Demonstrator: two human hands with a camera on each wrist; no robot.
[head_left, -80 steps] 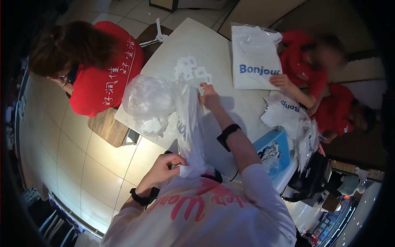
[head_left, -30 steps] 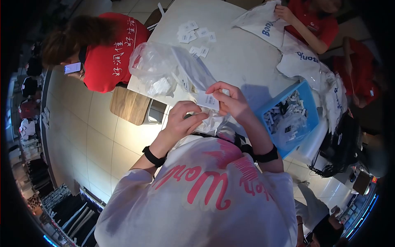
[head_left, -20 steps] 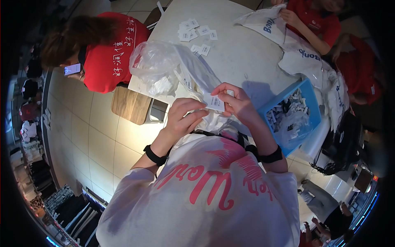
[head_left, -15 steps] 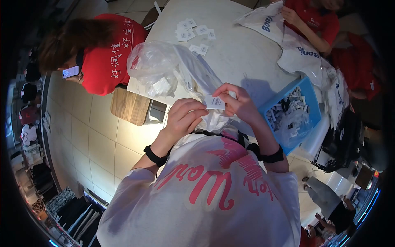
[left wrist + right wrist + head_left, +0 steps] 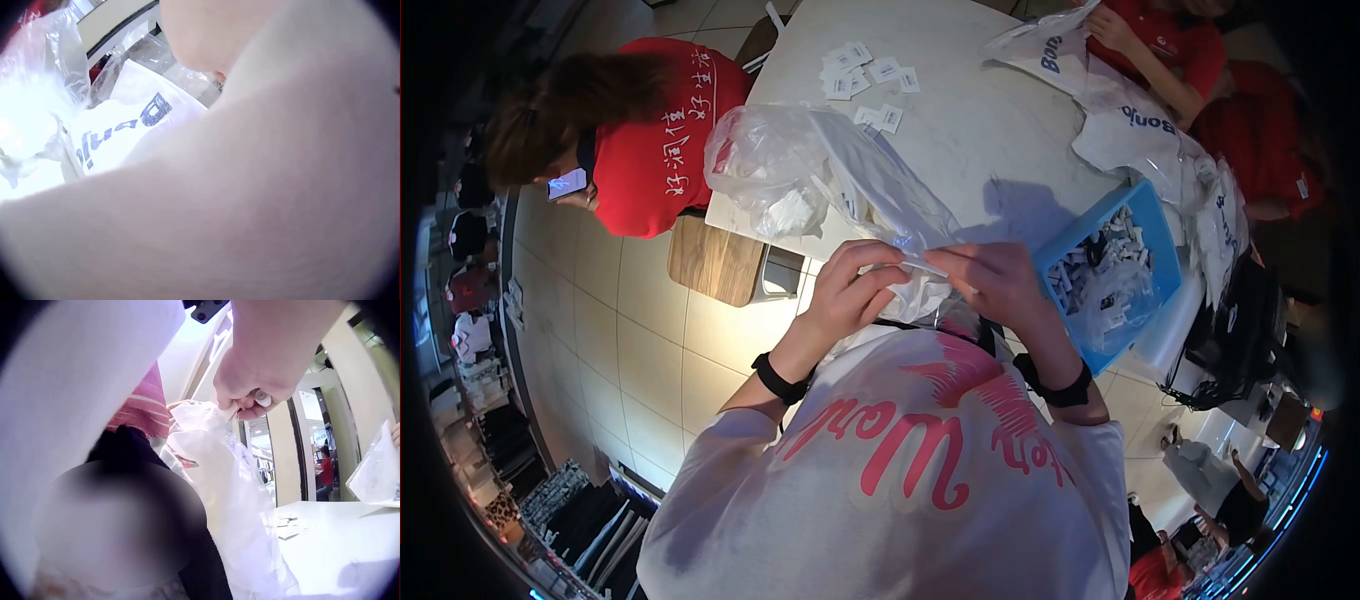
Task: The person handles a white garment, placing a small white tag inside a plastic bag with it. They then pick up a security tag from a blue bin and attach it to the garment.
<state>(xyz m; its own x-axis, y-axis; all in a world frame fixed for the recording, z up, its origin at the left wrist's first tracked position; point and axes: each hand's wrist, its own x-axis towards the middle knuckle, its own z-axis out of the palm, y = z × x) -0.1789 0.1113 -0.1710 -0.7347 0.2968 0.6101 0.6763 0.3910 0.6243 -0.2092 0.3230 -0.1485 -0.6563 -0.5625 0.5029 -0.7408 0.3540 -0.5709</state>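
Observation:
In the head view my left hand [image 5: 847,288] and right hand [image 5: 992,280] meet close in front of my chest. Their fingertips pinch opposite ends of a white barcode tag [image 5: 922,264], now seen almost edge-on. Below and beyond it, a white garment [image 5: 888,190] in clear plastic stretches from my lap onto the table; its blue "Bonjour" print [image 5: 125,128] shows in the left wrist view. Seen from the right wrist, a small white cylinder with a grey end [image 5: 262,397] sticks out of my curled right fingers. My left fingers are hidden in the left wrist view.
A blue bin [image 5: 1162,262] of small white and dark pieces stands at right. Loose barcode tags [image 5: 845,68] lie on the white table [image 5: 980,90], with a crumpled plastic bag [image 5: 750,150] at left. People in red sit around; bagged white garments [image 5: 1130,140] lie at right.
My right hand has come from the loose tags to the garment, bringing a barcode tag to my left hand. Lately it turned over the tag, hiding its printed face.

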